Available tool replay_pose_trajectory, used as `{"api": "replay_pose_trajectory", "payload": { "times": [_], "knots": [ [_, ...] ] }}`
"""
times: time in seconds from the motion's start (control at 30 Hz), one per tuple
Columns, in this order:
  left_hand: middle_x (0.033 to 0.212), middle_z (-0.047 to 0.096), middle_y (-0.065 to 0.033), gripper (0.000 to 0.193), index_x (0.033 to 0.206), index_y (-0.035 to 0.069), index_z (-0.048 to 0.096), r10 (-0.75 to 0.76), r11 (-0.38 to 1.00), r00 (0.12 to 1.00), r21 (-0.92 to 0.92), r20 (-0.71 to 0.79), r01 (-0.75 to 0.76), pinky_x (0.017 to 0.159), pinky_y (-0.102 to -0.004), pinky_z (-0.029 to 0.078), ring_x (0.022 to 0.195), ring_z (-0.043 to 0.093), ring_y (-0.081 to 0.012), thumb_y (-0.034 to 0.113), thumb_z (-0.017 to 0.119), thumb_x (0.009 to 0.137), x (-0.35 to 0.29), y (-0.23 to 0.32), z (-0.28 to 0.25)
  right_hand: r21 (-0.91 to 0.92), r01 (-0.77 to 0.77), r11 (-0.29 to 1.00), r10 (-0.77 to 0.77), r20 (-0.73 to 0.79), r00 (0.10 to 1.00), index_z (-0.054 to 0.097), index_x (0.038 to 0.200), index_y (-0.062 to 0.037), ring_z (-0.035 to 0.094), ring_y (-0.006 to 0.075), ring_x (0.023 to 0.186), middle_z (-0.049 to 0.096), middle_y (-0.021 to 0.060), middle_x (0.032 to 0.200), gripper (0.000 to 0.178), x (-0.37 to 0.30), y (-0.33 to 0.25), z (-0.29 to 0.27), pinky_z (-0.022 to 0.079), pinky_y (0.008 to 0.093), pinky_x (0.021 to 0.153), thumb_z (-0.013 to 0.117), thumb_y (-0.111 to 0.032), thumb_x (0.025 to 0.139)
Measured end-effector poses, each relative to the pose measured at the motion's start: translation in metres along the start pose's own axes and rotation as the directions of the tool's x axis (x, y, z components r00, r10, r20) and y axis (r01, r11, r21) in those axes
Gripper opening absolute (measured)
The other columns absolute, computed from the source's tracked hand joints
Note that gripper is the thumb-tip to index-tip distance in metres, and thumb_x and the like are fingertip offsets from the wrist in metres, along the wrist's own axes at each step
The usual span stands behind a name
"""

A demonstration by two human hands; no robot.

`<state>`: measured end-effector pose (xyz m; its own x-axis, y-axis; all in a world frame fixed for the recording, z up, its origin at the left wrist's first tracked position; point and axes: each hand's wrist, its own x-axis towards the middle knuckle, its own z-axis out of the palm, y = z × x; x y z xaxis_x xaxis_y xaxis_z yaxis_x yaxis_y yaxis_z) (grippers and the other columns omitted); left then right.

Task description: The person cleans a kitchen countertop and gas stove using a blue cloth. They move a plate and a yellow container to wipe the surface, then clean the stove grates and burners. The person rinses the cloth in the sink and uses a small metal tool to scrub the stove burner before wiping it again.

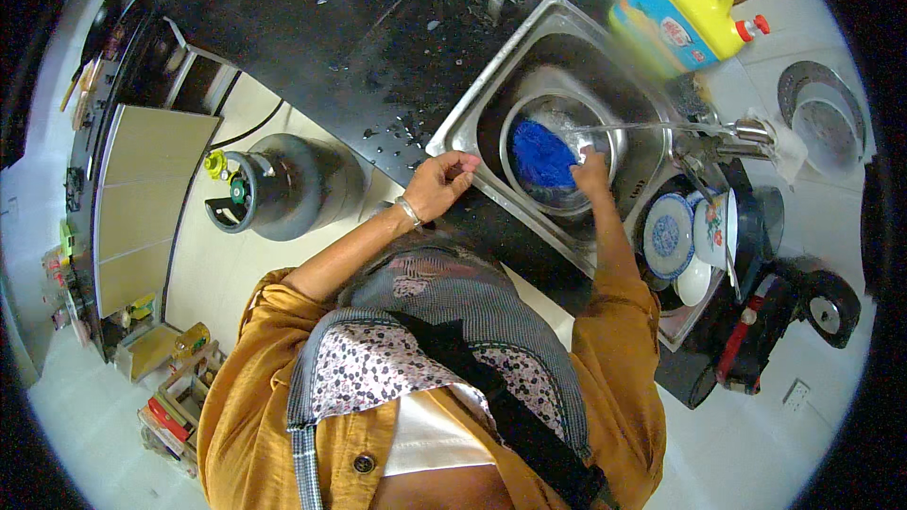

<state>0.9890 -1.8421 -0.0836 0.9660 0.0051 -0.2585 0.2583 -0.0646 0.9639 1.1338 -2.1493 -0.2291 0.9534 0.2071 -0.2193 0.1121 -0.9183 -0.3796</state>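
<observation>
My right hand [591, 173] reaches into the steel sink [511, 55], over the right side of a round metal basin [510, 175]. Its fingers are closed beside a bright blue cloth-like thing [543, 156] lying in the basin. A small white patch shows at the fingertips, and what they grip cannot be made out. Water runs from the tap [751, 132] in a thin stream toward that hand. My left hand [440, 185], with a bracelet at the wrist, hovers by the sink's near left edge, fingers loosely bent, thumb apart, holding nothing.
Bowls and a blue-patterned plate [669, 236] stack right of the basin. Behind the sink stands a yellow jug [694, 9] with a blue label. The dark counter [331, 47] carries water drops. On the floor, left, is a grey gas cylinder [302, 184].
</observation>
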Motion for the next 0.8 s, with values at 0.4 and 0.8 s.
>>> {"api": "replay_pose_trajectory", "payload": {
  "times": [0.4,0.8],
  "knots": [
    [0.085,0.058,-0.0007,0.022,0.108,0.002,0.058,-0.004,1.0,0.999,-0.024,0.035,0.005,0.07,-0.0218,0.045,0.075,0.053,-0.0078,0.004,0.056,0.086,0.0,0.017,0.007,0.329,-0.027,0.944,-0.115,0.404,0.908,0.036,0.131,0.0053,0.041,0.027,0.123,0.042,0.0215,0.132,0.06,0.003,-0.013,0.031,0.03,0.0328,0.102,0.057,-0.028,0.087],
    [0.105,0.058,-0.0047,0.025,0.111,0.0,0.056,-0.034,0.999,0.991,-0.014,0.127,0.036,0.088,-0.026,0.042,0.096,0.053,-0.0121,0.01,0.056,0.088,0.0,0.015,0.009,0.194,-0.246,0.95,0.26,-0.053,0.964,0.057,0.106,0.0046,0.06,0.0292,0.083,0.063,0.0171,0.096,0.056,0.033,0.073,0.101,0.047,0.0369,0.074,0.079,-0.026,0.065]
  ]
}}
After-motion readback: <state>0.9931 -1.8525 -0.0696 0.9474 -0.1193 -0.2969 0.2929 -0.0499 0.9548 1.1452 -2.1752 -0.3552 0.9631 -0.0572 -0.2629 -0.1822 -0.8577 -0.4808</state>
